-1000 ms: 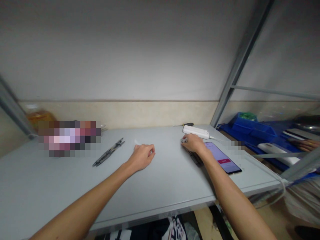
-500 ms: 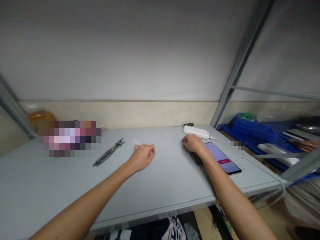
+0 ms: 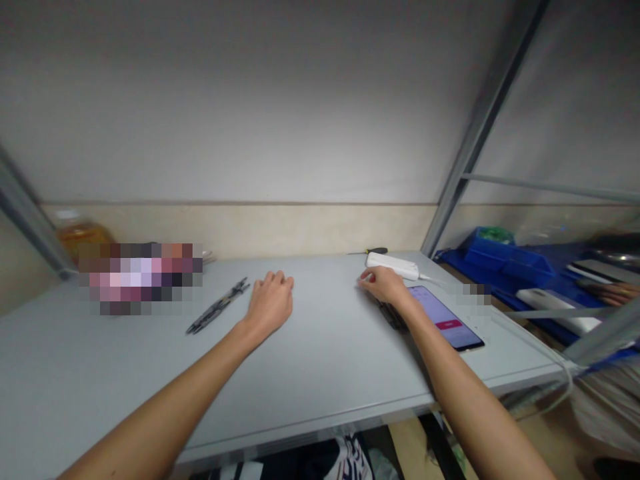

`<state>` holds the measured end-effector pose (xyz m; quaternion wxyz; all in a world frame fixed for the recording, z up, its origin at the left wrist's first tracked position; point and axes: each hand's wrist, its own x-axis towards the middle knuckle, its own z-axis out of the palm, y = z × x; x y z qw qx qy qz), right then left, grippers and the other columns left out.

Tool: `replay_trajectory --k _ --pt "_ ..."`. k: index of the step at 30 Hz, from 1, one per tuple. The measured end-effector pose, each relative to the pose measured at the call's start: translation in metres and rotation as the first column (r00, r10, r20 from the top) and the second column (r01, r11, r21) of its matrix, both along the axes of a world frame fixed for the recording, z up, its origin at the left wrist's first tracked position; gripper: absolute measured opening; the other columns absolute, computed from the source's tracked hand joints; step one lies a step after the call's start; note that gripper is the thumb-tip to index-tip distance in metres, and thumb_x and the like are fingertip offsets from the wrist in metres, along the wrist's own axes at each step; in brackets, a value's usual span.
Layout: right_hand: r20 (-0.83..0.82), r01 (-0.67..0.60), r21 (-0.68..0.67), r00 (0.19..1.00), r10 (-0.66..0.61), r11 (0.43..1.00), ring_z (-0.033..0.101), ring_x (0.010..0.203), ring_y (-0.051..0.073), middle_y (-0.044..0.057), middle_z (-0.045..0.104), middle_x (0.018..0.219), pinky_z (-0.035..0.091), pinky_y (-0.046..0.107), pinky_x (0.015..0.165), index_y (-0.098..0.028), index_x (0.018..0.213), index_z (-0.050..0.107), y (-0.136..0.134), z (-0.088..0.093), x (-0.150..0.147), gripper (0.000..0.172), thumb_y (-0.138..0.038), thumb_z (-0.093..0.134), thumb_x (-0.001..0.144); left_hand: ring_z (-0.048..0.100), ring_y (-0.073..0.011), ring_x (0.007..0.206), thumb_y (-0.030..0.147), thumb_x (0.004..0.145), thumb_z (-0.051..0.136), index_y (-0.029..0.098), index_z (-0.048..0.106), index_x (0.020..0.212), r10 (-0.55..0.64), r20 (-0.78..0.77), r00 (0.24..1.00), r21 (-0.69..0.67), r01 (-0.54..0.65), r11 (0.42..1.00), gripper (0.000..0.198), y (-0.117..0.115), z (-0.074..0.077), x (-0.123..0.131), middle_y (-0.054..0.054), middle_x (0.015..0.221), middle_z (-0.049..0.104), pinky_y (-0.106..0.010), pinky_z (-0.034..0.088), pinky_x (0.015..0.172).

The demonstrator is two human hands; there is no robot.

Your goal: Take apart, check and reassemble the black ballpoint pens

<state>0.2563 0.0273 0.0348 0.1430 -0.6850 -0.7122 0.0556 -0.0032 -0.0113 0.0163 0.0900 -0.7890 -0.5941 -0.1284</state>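
My left hand (image 3: 270, 303) lies palm down on the grey table (image 3: 325, 360), fingers stretched forward and together; it covers the spot where a small white thing lay. My right hand (image 3: 383, 285) rests on the table with fingertips pinched on a small red thing (image 3: 372, 279). It sits just in front of a white oblong device (image 3: 393, 265) and left of a lit phone (image 3: 445, 317). A dark flat object (image 3: 393, 317) shows under my right wrist.
A black slim tool (image 3: 217, 305) lies left of my left hand. A small screwdriver (image 3: 375, 251) sits by the wall. An amber bottle (image 3: 80, 233) and a blurred patch (image 3: 140, 277) stand at the back left. Blue bins (image 3: 500, 257) fill the shelf at right.
My left hand has unclenched from a fist, flattened out and slid forward and slightly left. My right hand has hardly moved, staying pinched by the white device.
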Motion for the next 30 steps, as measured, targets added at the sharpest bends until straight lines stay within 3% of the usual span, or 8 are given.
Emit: replay_trajectory --k 4,8,16,21,26,30 --pt "-0.034 -0.051 -0.012 0.998 0.051 0.999 0.058 0.077 0.018 0.005 0.067 0.084 0.036 0.026 0.063 -0.021 0.091 0.069 0.000 -0.001 -0.004 0.025 -0.036 0.056 0.076 0.042 -0.0283 0.105 0.010 0.080 0.036 0.013 0.054 0.105 0.217 -0.094 0.972 0.017 -0.216 0.976 0.031 0.006 0.000 -0.010 -0.016 0.109 0.051 -0.041 0.037 0.082" --pt "-0.038 -0.068 -0.009 0.997 0.068 0.998 0.057 0.074 0.017 0.004 0.067 0.082 0.033 0.025 0.061 -0.021 0.091 0.069 0.000 -0.002 -0.006 0.025 -0.036 0.056 0.076 0.044 -0.0289 0.104 0.007 0.081 0.029 0.012 0.054 0.108 0.325 -0.172 0.930 0.001 -0.329 0.944 0.037 0.010 0.002 -0.018 -0.017 0.111 0.051 -0.043 0.041 0.079" --pt "-0.041 -0.092 0.017 0.995 0.093 0.996 0.056 0.075 0.017 0.005 0.066 0.083 0.031 0.025 0.060 -0.020 0.091 0.068 -0.005 0.004 -0.010 0.023 -0.034 0.054 0.078 0.048 -0.0283 0.101 0.005 0.081 0.028 0.012 0.054 0.111 0.314 -0.190 0.930 -0.088 -0.334 0.938 0.040 0.014 0.001 -0.021 -0.017 0.108 0.052 -0.039 0.044 0.075" --pt "-0.034 -0.115 0.048 0.993 0.117 0.992 0.056 0.077 0.017 0.004 0.066 0.084 0.030 0.026 0.061 -0.021 0.090 0.068 -0.004 0.003 -0.010 0.022 -0.034 0.054 0.079 0.043 -0.0289 0.107 0.005 0.078 0.033 0.012 0.055 0.109 0.315 -0.181 0.932 0.000 -0.320 0.947 0.039 0.012 0.004 -0.020 -0.017 0.111 0.051 -0.040 0.041 0.080" --pt "-0.034 -0.128 0.040 0.991 0.129 0.991 0.056 0.076 0.017 0.004 0.066 0.083 0.030 0.027 0.063 -0.021 0.090 0.068 -0.004 0.001 -0.010 0.022 -0.034 0.054 0.079 0.043 -0.0311 0.105 0.006 0.082 0.029 0.015 0.054 0.112 0.410 -0.183 0.893 -0.050 -0.425 0.904 0.041 0.013 0.007 -0.023 -0.018 0.114 0.050 -0.050 0.040 0.078" --pt "-0.031 -0.138 0.033 0.990 0.139 0.990 0.056 0.077 0.017 0.003 0.066 0.083 0.030 0.027 0.064 -0.022 0.089 0.068 -0.003 0.000 -0.009 0.022 -0.034 0.054 0.078 0.043 -0.0311 0.106 0.005 0.084 0.023 0.017 0.052 0.116 0.474 -0.167 0.865 -0.059 -0.488 0.871 0.045 0.015 0.011 -0.030 -0.017 0.117 0.048 -0.051 0.042 0.075"
